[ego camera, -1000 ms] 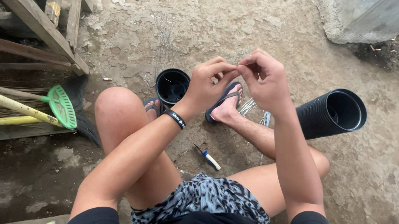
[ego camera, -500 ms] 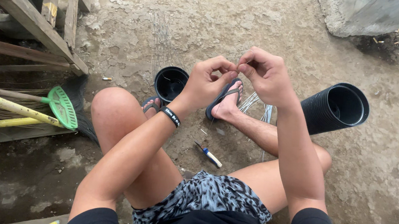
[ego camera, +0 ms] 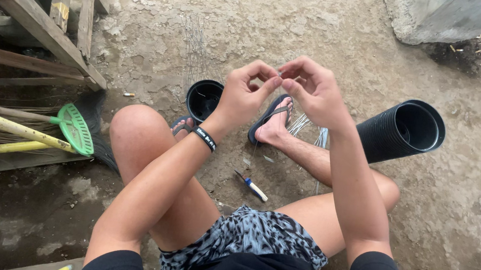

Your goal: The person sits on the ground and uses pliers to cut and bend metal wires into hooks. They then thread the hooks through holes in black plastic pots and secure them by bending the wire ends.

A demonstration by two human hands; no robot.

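A thin wire [ego camera: 280, 81] is pinched between both hands above the person's sandalled foot [ego camera: 271, 123]: the left hand [ego camera: 245, 94] and right hand [ego camera: 313, 92] each have fingertips closed on it. More wire strands [ego camera: 307, 127] trail beneath. A small black pot [ego camera: 203, 99], contents too dark to tell, and a black corrugated pipe [ego camera: 401, 131], hollow, rest on the cracked dirt floor [ego camera: 264, 18]. A green broom [ego camera: 74, 128] lies by wooden framing [ego camera: 57, 8].

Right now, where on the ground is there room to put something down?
Bare dirt lies beyond the hands, between the wooden pallet and grey concrete block, and right of the black ribbed pipe. It is crowded around the feet: small black pot, thin wires.
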